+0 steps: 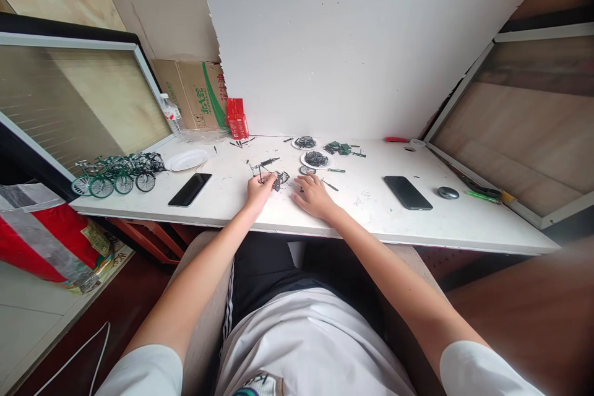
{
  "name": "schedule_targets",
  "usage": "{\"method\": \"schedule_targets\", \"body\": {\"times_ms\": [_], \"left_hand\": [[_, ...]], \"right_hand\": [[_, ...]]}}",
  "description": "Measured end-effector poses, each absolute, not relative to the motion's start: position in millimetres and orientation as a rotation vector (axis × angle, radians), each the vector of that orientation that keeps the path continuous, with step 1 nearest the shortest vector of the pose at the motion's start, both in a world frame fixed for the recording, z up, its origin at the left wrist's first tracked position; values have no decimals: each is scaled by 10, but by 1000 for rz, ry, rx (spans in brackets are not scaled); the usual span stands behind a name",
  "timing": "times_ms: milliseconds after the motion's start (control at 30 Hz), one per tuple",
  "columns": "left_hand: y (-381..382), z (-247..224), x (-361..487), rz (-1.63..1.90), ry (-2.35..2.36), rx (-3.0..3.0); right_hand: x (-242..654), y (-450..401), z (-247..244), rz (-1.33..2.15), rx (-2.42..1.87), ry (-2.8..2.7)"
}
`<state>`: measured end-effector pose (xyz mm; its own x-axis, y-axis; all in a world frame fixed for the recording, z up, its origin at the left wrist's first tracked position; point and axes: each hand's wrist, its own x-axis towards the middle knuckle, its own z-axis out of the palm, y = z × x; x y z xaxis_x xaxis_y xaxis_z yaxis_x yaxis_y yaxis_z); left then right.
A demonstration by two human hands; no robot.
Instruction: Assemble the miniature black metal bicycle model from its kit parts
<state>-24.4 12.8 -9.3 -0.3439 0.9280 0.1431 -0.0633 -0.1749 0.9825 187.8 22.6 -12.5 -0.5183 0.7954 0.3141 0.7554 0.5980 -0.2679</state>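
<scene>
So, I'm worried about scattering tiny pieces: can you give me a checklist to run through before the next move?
1. Grip of the left hand on the dark, spindly model piece: ok, closed on part of it.
2. Grip of the right hand: cannot tell, the hand hides what lies beneath it.
3. Heaps of small dark parts on the two round white plates beyond that hand: ok, resting there.
4. Flat green pieces on a plate: not ok, they lie on the white tabletop.
5. Green and black model bicycles at far left: ok, upright, away from both hands.
</scene>
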Motion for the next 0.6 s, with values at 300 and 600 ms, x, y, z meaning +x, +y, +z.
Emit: {"method": "schedule_targets", "body": {"times_ms": [300,600], "left_hand": [[122,-83,-241,1621,1305,1056],[110,-58,-227,1626,1284,1053]], "right_hand": [[1696,582,38,136,-1239,-2508],[1502,743,46,31,-1239,-2538]]}}
